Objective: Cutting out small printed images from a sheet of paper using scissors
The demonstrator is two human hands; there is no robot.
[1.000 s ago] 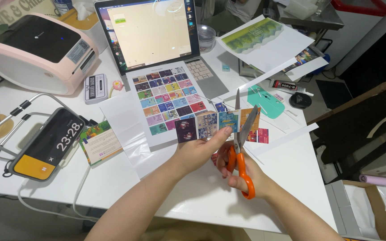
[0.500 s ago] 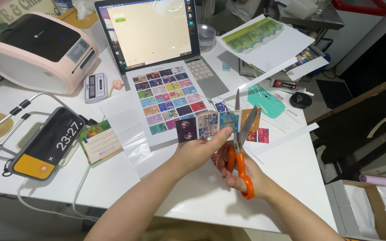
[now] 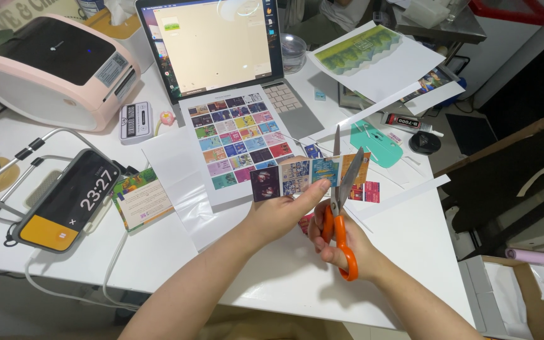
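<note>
My left hand (image 3: 281, 213) pinches a strip of small colourful printed pictures (image 3: 297, 176) and holds it level above the white table (image 3: 272, 271). My right hand (image 3: 341, 242) grips orange-handled scissors (image 3: 341, 201). Their blades stand apart and straddle the strip near its right end, between a blue picture and an orange one. A printed sheet of many small coloured pictures (image 3: 237, 138) lies just beyond the strip, partly on the laptop's keyboard.
A laptop (image 3: 221, 50) stands open at the back, a pink label printer (image 3: 51, 69) at the far left. A phone on a stand (image 3: 64, 201) shows a timer. Loose paper sheets (image 3: 379, 63), a teal cutout (image 3: 376, 143), a glue tube (image 3: 404, 121) and scraps lie to the right.
The hands, strip and scissors have shifted slightly up in the view. The blades still straddle the strip at the same spot. The phone's timer has counted down.
</note>
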